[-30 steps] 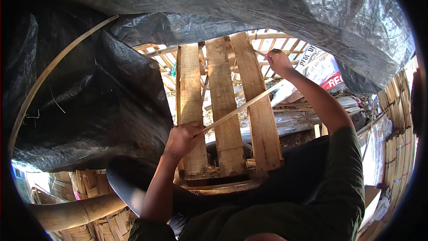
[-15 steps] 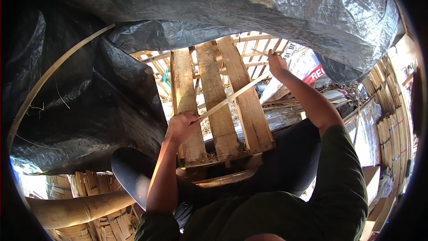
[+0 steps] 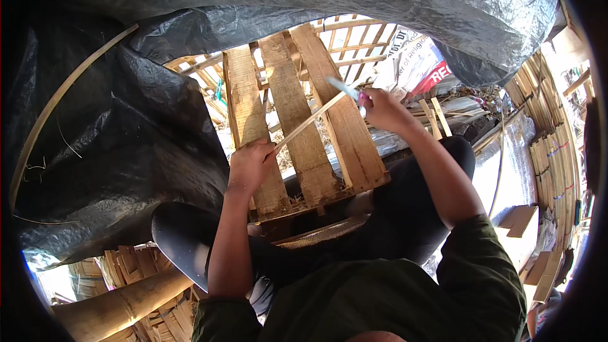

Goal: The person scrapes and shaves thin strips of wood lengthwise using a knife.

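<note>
My left hand (image 3: 250, 163) is closed around the near end of a thin pale bamboo strip (image 3: 307, 123). The strip slants up to the right across a wooden slatted bench (image 3: 297, 111) in front of me. In my right hand (image 3: 386, 111) is a knife (image 3: 342, 87) with a pinkish handle; its pale blade, slightly blurred, points up and left. The blade lies close to the strip's far end, over the bench's right slat. Whether the edge touches the strip I cannot tell.
Black plastic sheeting (image 3: 114, 145) hangs at left and overhead. A curved bamboo strip (image 3: 60, 92) rests against it. At lower left lies a thick bamboo pole (image 3: 123, 301). A printed banner (image 3: 411, 66) is beyond the bench; bundled strips (image 3: 557, 158) line the right side.
My right hand has come down and left with the knife, closer to my left hand. The left hand still grips the strip. The whole view has shifted slightly.
</note>
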`<state>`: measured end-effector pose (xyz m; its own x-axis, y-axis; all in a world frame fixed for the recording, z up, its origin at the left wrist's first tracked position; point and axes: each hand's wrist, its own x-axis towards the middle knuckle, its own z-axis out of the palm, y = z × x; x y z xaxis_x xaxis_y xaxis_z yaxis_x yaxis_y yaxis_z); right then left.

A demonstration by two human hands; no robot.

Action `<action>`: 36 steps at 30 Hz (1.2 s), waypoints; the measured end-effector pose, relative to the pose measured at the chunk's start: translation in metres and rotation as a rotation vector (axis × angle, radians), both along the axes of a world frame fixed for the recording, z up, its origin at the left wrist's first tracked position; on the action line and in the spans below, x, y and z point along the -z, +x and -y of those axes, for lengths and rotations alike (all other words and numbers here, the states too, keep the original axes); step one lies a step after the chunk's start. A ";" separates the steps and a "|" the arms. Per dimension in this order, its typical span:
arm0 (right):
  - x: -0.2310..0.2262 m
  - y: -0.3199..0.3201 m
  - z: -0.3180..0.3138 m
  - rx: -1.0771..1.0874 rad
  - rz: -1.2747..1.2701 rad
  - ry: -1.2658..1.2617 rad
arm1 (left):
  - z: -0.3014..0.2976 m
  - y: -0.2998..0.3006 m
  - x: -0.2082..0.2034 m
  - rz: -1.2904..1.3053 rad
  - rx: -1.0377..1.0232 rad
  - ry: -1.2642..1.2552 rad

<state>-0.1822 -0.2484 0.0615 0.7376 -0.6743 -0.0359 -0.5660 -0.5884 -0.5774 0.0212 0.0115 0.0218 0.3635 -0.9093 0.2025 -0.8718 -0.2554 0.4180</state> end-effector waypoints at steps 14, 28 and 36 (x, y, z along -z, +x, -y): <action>0.085 0.049 0.048 0.258 -0.046 -0.158 | 0.004 -0.001 -0.007 -0.098 -0.013 0.098; 0.088 0.056 0.023 0.212 0.006 -0.091 | 0.009 0.006 -0.007 -0.176 0.026 0.122; 0.075 0.068 0.000 0.107 -0.055 -0.014 | 0.007 0.009 -0.013 -0.209 -0.018 0.167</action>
<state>-0.1141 -0.2484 -0.0136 0.6583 -0.7500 -0.0644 -0.6567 -0.5304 -0.5360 0.0299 0.0045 0.0350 0.3985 -0.9166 -0.0305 -0.7657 -0.3508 0.5392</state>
